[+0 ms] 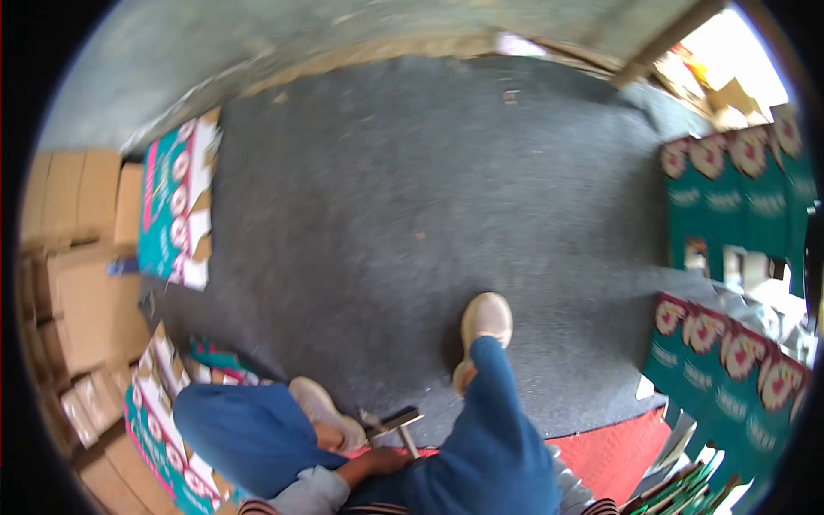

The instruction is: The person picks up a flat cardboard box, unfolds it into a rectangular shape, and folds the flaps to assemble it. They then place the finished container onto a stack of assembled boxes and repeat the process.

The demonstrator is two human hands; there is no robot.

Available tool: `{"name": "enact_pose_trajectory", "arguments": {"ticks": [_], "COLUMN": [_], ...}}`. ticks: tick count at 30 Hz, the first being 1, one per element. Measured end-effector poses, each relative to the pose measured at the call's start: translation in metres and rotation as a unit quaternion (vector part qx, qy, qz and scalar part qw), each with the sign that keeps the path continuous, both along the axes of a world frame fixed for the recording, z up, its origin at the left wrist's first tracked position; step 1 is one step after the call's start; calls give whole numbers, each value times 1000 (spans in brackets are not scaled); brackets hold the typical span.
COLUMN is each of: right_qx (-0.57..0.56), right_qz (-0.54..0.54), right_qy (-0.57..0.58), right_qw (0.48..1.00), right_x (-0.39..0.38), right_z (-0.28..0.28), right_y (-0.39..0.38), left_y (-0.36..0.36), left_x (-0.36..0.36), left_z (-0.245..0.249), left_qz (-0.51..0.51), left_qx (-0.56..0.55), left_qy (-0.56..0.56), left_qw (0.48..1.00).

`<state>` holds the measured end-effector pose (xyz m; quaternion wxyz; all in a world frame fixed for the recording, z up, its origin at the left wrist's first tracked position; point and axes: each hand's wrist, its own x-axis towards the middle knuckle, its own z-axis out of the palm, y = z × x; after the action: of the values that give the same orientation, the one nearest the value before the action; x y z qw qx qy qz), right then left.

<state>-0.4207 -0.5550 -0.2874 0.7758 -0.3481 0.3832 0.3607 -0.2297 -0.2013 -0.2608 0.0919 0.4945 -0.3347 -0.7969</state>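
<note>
My left hand [378,465] lies low between my blue-clad legs, with a grey sleeve behind it. Its fingers are too hidden to show whether they hold anything. Just beyond it is a small metal and dark T-shaped piece [399,427], and whether the hand touches it is unclear. Part of a grey sleeve [571,485] shows beside my right thigh, but my right hand is out of sight. My beige shoes [487,318] rest on the dark floor [412,197], one further forward than the other.
Brown cartons [94,309] are stacked at the left, near a teal and white printed box [178,202]. Two rows of teal boxes [730,197] stand at the right. A red mat [614,451] lies by my seat. A wall [283,34] runs behind the floor.
</note>
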Motion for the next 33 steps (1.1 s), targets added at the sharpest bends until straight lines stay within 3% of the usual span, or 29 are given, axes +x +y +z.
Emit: {"name": "enact_pose_trajectory", "arguments": {"ticks": [4,7,10,11,15,19,25,28,31,32,33], "right_qx": [-58,-95,-116,-121,-148,-174,-213,-244,-319,-379,-441], "right_qz": [55,67,82,88,121,175,231,238,195,151,110], "right_qy": [58,89,111,117,124,91,23,-23,-111,-172,-230], "right_qw": [995,989,984,982,974,965,949,940,921,897,861], "right_x": [28,42,56,59,70,80,79,79,95,109,123], "right_z": [-3,-1,6,8,13,17,49,78,122,144,168], "right_y": [46,48,44,43,39,33,9,-12,-53,-67,-80], "left_y": [-36,-44,-41,-73,-90,-84,-78,-79,-73,-72,-68], "left_x": [4,2,-25,10,9,-15,-11,12,33,37,38], "left_z": [25,27,13,53,77,48,57,102,149,160,177], "left_qz": [16,67,48,63,156,163,163,226,290,312,358], "left_qx": [70,78,72,160,134,78,4,45,-88,-112,-177], "left_qy": [40,77,66,31,-22,-45,-153,-334,-455,-468,-510], "left_qw": [997,992,994,985,978,982,975,914,837,819,762]}}
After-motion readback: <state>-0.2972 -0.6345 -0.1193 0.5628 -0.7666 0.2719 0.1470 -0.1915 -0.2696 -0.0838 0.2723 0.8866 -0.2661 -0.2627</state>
